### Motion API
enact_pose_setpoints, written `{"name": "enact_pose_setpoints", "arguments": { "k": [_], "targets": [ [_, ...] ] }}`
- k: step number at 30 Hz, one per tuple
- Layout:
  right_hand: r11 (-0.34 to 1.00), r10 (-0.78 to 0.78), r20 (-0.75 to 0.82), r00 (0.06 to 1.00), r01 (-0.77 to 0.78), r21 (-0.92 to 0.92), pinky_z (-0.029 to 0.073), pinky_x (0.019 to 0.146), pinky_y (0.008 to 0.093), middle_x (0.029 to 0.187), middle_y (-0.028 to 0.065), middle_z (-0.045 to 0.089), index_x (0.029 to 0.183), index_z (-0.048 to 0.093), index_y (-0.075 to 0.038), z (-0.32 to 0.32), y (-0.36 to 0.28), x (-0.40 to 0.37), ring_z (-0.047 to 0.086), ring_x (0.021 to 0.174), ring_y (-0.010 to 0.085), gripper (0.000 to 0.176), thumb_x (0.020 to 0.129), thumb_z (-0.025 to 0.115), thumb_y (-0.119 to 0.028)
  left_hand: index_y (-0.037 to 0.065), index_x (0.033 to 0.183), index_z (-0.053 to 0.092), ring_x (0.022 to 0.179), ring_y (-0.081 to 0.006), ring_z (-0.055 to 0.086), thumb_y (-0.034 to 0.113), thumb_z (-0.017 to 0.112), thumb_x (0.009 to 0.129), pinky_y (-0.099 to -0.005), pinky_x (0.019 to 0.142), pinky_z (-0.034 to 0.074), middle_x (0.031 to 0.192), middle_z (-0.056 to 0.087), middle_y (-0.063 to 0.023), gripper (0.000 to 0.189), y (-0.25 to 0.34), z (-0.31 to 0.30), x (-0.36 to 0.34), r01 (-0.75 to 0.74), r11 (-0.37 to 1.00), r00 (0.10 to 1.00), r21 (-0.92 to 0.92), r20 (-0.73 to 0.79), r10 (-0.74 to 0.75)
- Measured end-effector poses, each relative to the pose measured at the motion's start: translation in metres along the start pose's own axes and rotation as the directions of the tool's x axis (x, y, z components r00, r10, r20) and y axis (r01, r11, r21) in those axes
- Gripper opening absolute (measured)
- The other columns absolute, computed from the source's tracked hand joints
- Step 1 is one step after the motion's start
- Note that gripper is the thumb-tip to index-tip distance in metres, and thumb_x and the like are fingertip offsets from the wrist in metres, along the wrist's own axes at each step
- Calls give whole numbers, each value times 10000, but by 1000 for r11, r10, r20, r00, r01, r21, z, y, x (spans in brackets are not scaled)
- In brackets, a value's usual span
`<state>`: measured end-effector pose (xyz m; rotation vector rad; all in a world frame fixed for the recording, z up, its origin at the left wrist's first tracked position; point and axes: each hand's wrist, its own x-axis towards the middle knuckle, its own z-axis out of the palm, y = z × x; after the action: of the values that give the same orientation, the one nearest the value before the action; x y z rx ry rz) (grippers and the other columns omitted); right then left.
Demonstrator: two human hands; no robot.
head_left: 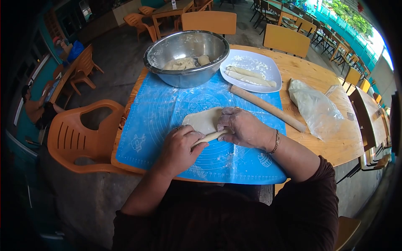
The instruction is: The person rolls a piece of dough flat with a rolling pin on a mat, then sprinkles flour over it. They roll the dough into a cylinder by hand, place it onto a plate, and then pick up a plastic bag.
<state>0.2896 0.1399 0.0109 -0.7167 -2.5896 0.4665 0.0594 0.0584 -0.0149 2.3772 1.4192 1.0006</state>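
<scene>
A flat sheet of dough (203, 121) lies on the blue mat (167, 98), its near edge rolled into a thin tube. My left hand (181, 145) grips the left end of that rolled edge, thumb below and fingers on top. At the right end, my right hand (245, 127) pinches the roll with curled, floury fingers. Beyond the hands stands a steel bowl (184, 77) with dough inside. Two rolled pieces of dough (247, 77) rest on a white plate (274, 75). A wooden rolling pin (268, 108) lies diagonally to the right of the hands.
A floury plastic bag (316, 108) lies on the wooden table (347, 138) at the right. An orange chair (83, 134) stands against the table's left side. Other chairs and tables fill the background. A person (35, 108) sits at the far left.
</scene>
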Motion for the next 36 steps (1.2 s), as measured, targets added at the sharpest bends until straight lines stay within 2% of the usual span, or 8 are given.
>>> {"name": "enact_pose_setpoints", "arguments": {
  "k": [2, 7, 12, 16, 22, 26, 28, 36],
  "targets": [
    [998, -13, 45, 999, 11, 56, 515, 859, 439, 949, 154, 636, 953, 707, -45, -1, 4, 1, 631, 915, 364, 224, 791, 804, -165, 11, 914, 732, 840, -303, 641, 202, 756, 855, -422, 772, 508, 913, 638, -115, 202, -1, 1, 0, 30, 999, 999, -45, 36, -28],
    [999, -35, -13, 999, 35, 13, 515, 853, 441, 942, 159, 633, 942, 701, -41, 3, 8, -1, 631, 918, 361, 232, 789, 809, -178, -5, 937, 738, 825, -302, 627, 195, 773, 834, -420, 806, 493, 862, 652, -112, 228, 3, 3, 3, -72, 955, 991, 287, -87, 101],
    [995, -51, -168, 985, 35, -94, 513, 848, 441, 915, 162, 630, 920, 702, -42, 6, -3, -2, 625, 923, 359, 218, 788, 812, -178, 5, 950, 713, 848, -315, 613, 205, 776, 829, -431, 835, 472, 882, 652, -111, 242, 7, -1, 2, -92, 969, 988, 228, -100, 117],
    [999, -14, 6, 1000, 14, 32, 513, 853, 444, 961, 149, 631, 923, 699, -50, 1, 12, 2, 621, 939, 362, 238, 772, 829, -180, 23, 900, 697, 877, -320, 607, 220, 784, 823, -438, 840, 463, 905, 650, -114, 228, -2, 5, -2, 46, 998, 998, 47, -49, -44],
    [999, -38, -61, 997, 39, 19, 509, 843, 441, 985, 143, 627, 919, 688, -57, 7, 10, -2, 618, 924, 362, 259, 763, 839, -197, 41, 893, 704, 905, -306, 615, 218, 788, 820, -435, 876, 446, 916, 658, -109, 209, 6, 1, 4, -54, 948, 975, 312, -188, 118],
    [1000, 7, -55, 998, -8, -29, 504, 816, 435, 944, 145, 619, 911, 688, -53, 3, 3, -1, 619, 891, 359, 253, 774, 832, -207, 41, 904, 711, 903, -303, 620, 216, 791, 818, -431, 897, 438, 935, 670, -116, 211, 8, -3, 2, -100, 965, 989, 242, -86, 124],
    [1000, 12, -15, 1000, -12, 18, 503, 809, 436, 941, 145, 617, 914, 687, -52, 0, 9, 0, 618, 885, 358, 252, 778, 830, -210, 39, 923, 719, 901, -310, 627, 214, 795, 815, -433, 909, 444, 950, 681, -123, 219, 2, -1, -1, 15, 993, 1000, 121, -25, -12],
    [997, 13, 8, 1000, -14, 72, 502, 802, 438, 941, 146, 614, 929, 685, -58, 2, 14, 1, 615, 884, 360, 266, 780, 828, -224, 11, 990, 703, 918, -333, 632, 200, 775, 836, -446, 910, 458, 959, 686, -141, 254, 7, 8, 0, 9, 974, 991, 224, -131, 21]
  ]
}}
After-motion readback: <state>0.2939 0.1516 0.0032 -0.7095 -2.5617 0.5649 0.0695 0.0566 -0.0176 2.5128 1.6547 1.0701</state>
